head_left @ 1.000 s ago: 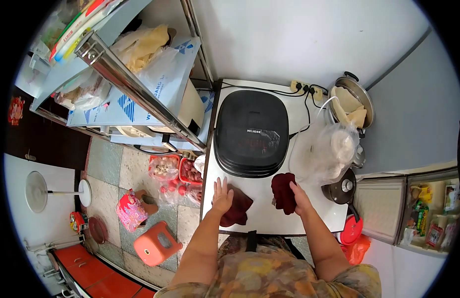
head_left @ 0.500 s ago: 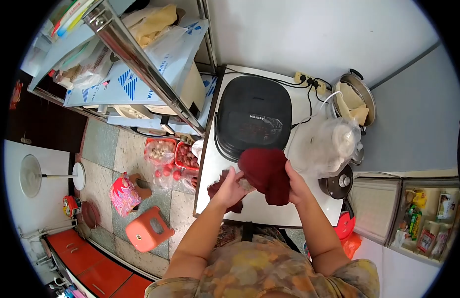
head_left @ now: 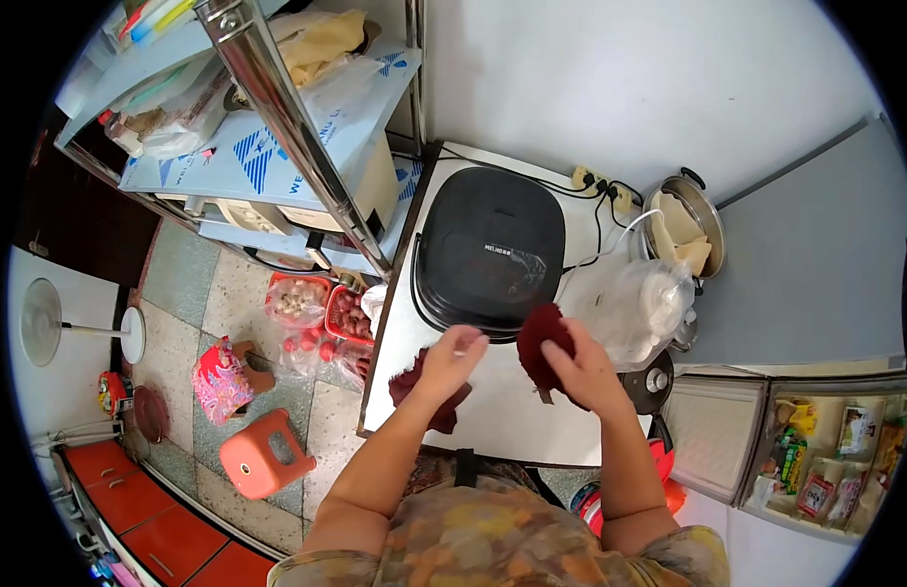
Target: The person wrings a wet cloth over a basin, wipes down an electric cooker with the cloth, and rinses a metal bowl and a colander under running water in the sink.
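Observation:
My right hand (head_left: pixel 589 374) grips a dark red cloth (head_left: pixel 544 350), bunched up and raised above the white table. A small pale tag-like bit hangs at the cloth's lower edge. My left hand (head_left: pixel 453 360) hovers near the front of the black electric pan (head_left: pixel 493 245), fingers curled together and slightly blurred; what they hold, if anything, is hidden. Beneath my left wrist a second dark red cloth (head_left: pixel 446 415) lies crumpled on the table, partly covered by my forearm.
A clear plastic bag (head_left: pixel 634 308) with white contents sits right of the pan. Behind it are a steel pot (head_left: pixel 713 230) and a power strip (head_left: pixel 590 181). A small dark pot (head_left: pixel 651 384) stands at the right edge. A metal shelf (head_left: pixel 277 117) rises at left; a red stool (head_left: pixel 266 453) is on the floor.
My left hand has come away from the raised cloth. My right hand now holds that cloth alone, bunched smaller. The view has shifted slightly.

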Demonstrator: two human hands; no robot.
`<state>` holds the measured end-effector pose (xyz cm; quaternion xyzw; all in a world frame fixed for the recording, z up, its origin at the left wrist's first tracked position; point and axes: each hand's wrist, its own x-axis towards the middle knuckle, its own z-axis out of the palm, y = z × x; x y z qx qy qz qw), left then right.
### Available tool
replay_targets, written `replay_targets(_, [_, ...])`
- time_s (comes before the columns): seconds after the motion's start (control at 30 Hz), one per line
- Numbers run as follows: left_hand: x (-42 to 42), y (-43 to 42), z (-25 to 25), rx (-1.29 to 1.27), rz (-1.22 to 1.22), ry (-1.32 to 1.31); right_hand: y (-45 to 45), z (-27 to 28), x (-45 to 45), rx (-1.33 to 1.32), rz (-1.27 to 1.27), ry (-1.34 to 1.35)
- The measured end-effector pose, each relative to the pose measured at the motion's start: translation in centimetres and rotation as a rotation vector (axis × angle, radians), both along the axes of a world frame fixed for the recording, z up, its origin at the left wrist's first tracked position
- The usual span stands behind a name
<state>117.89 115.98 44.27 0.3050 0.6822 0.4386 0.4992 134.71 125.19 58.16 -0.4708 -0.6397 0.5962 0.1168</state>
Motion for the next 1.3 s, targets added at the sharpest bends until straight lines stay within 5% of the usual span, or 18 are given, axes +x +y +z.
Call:
replay_targets(0.03, [0.7,0.4,1.1,0.145,-0.073,-0.234,-0.1,1.0,-0.5,0.046,0.14,-0.28])
replay_targets(0.07, [1.3,0.8,2.2,0.289,-0.145,-0.467,-0.1,0.3,-0.7,0.109,0.244,-0.188])
replay_targets(0.1, [1.7,0.8,3.1,0.253,-0.234,-0.7,-0.4,-1.8,-0.5,0.585,0.357,-0.075])
replay_targets(0.17, [2.7,1.0,3.7,0.173,-0.11,-1.012,-0.5,-1.9,-0.9,0.464,0.354,0.004])
replay_targets(0.3, [3.6,1.6,3.1,0.227,-0.089,-1.087,-0.7,-1.7,-1.5,0.608,0.223,-0.227])
replay_targets(0.37, [3.8,2.0,3.3,0.194,0.026,-1.107,-0.5,-1.7,-1.7,0.992,0.107,-0.223])
replay_targets(0.43, [3.6,2.4,3.0,0.262,0.099,-1.304,-0.8,-3.8,-0.8,0.887,0.057,-0.175])
replay_targets(0.5, [3.5,2.7,2.9,0.214,0.127,-1.36,-1.0,-7.0,0.1,-0.077,-0.201,0.444])
replay_targets(0.53, [3.3,3.0,3.1,0.166,0.147,-1.413,-1.2,-5.9,-0.1,-0.097,-0.119,0.429])
replay_targets(0.67, [2.9,4.2,4.1,0.053,0.118,-0.961,-0.4,-7.3,0.5,-0.172,-0.179,0.345])
replay_targets(0.73, [1.7,4.5,2.4,0.218,-0.077,0.108,0.9,-7.8,0.2,-0.276,-0.317,0.406])
replay_targets(0.77, [1.1,4.5,2.3,0.216,-0.032,-0.006,1.8,-7.7,0.1,-0.312,-0.358,0.428])
replay_targets(0.87, [-0.6,3.4,1.3,0.436,0.221,0.288,4.7,-6.9,-0.7,-0.197,-0.459,0.483])
replay_targets(1.03, [-3.5,-1.6,-4.0,0.168,0.339,0.237,10.4,-8.3,-1.9,0.293,-0.42,0.239])
replay_targets(1.1, [-4.1,-4.3,-6.2,0.064,0.359,0.227,14.6,-13.4,-1.7,0.482,-0.409,0.048])
replay_targets(1.3, [-3.8,-10.2,-9.1,-0.037,0.458,0.061,14.5,-14.5,-10.9,0.691,-0.158,-0.238])
